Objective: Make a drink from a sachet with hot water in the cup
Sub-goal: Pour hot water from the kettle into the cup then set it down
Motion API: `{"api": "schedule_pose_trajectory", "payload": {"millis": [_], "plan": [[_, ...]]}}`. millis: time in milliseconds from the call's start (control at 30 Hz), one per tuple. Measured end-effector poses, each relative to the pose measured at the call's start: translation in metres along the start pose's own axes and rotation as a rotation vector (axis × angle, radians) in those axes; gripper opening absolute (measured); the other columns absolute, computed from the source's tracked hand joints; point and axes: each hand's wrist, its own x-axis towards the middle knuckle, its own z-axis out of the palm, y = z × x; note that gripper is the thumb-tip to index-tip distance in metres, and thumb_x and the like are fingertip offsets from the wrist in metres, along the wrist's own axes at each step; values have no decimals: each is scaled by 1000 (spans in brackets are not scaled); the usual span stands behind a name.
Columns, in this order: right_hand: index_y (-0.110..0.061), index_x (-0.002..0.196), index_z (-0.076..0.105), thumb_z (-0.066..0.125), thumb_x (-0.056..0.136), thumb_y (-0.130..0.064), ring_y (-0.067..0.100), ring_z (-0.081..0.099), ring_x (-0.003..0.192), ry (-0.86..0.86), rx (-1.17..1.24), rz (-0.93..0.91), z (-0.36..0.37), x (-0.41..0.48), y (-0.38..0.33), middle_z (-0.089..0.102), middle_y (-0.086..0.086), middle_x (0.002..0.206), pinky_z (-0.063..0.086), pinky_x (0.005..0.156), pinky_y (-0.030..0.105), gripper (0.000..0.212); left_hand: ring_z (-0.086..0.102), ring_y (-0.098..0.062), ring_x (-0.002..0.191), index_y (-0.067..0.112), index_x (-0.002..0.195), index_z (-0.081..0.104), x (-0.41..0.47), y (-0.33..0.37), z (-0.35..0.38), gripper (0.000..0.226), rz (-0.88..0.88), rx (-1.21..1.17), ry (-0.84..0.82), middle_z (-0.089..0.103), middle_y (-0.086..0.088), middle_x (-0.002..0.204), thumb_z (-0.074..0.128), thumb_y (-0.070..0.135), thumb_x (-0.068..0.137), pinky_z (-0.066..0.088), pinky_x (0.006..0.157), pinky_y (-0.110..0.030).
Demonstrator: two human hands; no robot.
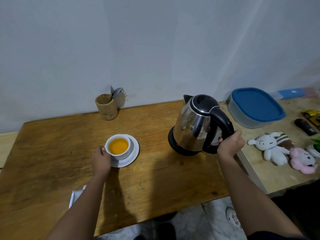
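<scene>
We are gripping the kettle point(194, 123) by its black handle with our right hand point(230, 144), fingers wrapped tight round the lower part of the grip. The kettle is sitting tilted on its base point(174, 144) near the table's point(52, 153) right edge, either just landing or just lifting; we cannot tell which. Our left hand point(101, 158) is curling round the near left side of the cup point(118, 147), steadying it, thumb at the rim. The cup is standing upright on its saucer point(133, 153) around the middle of the table, closer to the left, and it is holding orange liquid almost to the brim. So we are judging the powder and water to be in already. No spoon is showing in the cup; cutlery is waiting in the wooden holder point(106, 107) at the back edge, so stirring is probably what is left. A white packet point(75, 196), possibly the sachet, is lying at the front edge, half hidden under our left arm.
</scene>
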Motion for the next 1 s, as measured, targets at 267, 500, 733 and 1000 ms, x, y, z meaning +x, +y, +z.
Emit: {"api": "schedule_pose_trajectory", "payload": {"millis": [267, 500, 733, 1000], "plan": [[-14, 60, 42, 35, 81, -26, 22, 46, 57, -12, -54, 20, 8, 3, 23, 45, 8, 61, 34, 48, 28, 25, 51, -33, 85, -2, 93, 56, 5, -9, 2, 26, 35, -19, -15, 59, -25, 97, 36, 15, 94, 35, 69, -35], [-13, 61, 37, 32, 92, -15, 17, 44, 54, -11, -59, 55, 8, 9, 21, 42, 7, 63, 33, 43, 23, 31, 50, -30, 86, -1, 96, 55, 3, -6, 1, 27, 43, -1, -26, 58, -22, 99, 34, 15, 95, 34, 69, -35], [-14, 60, 36, 28, 94, -12, 2, 42, 34, -81, -60, 48, 4, 12, 11, 40, 5, 57, 32, 41, 20, 35, 46, -28, 84, -3, 97, 54, 3, -3, 0, 26, 26, 15, -39, 57, -26, 102, 34, 14, 96, 32, 69, -35], [-18, 62, 48, 34, 93, -22, 17, 49, 61, -85, -236, 14, -3, 18, 15, 51, 8, 67, 40, 58, 28, 35, 46, -28, 86, -3, 104, 54, 4, 2, 1, 27, -25, 65, -45, 57, -27, 109, 34, 13, 96, 33, 70, -36]]}}
